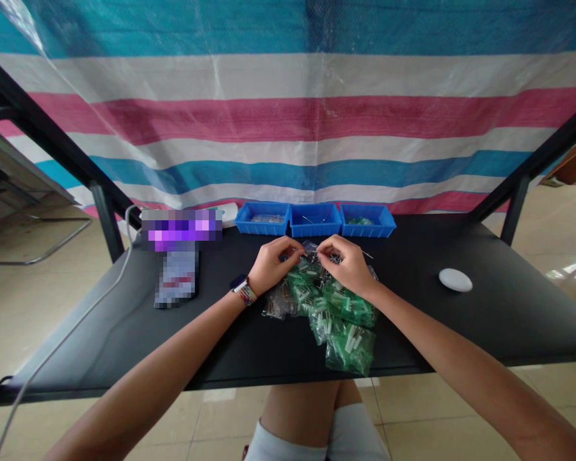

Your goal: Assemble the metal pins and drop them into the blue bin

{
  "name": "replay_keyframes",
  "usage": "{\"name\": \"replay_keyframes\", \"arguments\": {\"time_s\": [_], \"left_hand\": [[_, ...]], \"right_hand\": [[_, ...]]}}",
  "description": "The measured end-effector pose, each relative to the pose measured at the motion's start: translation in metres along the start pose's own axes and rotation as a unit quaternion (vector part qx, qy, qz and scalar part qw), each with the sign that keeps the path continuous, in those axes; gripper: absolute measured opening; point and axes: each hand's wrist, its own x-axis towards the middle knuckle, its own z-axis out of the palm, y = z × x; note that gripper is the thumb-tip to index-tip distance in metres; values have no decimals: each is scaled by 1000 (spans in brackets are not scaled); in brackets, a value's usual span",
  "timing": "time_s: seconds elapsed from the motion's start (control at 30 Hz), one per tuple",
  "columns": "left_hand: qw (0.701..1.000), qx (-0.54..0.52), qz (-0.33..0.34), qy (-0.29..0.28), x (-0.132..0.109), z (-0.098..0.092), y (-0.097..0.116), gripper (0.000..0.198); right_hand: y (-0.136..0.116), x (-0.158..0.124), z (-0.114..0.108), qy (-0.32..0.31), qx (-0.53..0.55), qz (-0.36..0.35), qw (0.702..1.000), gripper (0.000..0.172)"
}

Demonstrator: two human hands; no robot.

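Note:
Both hands are near each other above a heap of small green plastic bags (pixel 350 349) that hold thin metal and white pieces. My left hand (pixel 274 261) pinches something small, too tiny to make out, between thumb and fingertips. My right hand (pixel 346 262) is also closed in a pinch, and a thin metal rod (pixel 367 255) sticks out beyond its knuckles. Between the fingertips a small clear bag (pixel 310 246) shows. Some clear bags with brownish pieces (pixel 279 302) lie below my left hand.
Three blue bins, left (pixel 263 219), middle (pixel 315 220) and right (pixel 367 221), stand along the back of the black table (pixel 413 326). A white oval object (pixel 456 280) lies right. Blurred-out items and a white cable (pixel 81 314) are left.

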Motion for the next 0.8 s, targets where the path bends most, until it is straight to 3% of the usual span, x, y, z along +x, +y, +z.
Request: {"name": "replay_keyframes", "arguments": {"time_s": [0.13, 0.3, 0.4, 0.63, 0.8], "left_hand": [[1000, 9, 6, -2, 1, 1, 1, 24], [999, 40, 27, 25, 1, 1, 1, 46], [998, 48, 34, 17, 0, 0, 3, 56], [999, 33, 33, 23, 0, 0, 4, 53], [999, 18, 14, 27, 0, -2, 6, 44]], "right_hand": [[-1, 0, -1, 21, 8, 15, 1000, 5], [7, 5, -8, 137, 0, 44, 990, 9], [16, 16, -13, 174, -34, 45, 983, 12], [44, 56, -16, 165, -105, 10, 981, 18], [41, 52, -15, 168, -176, -26, 969, 27]]}}
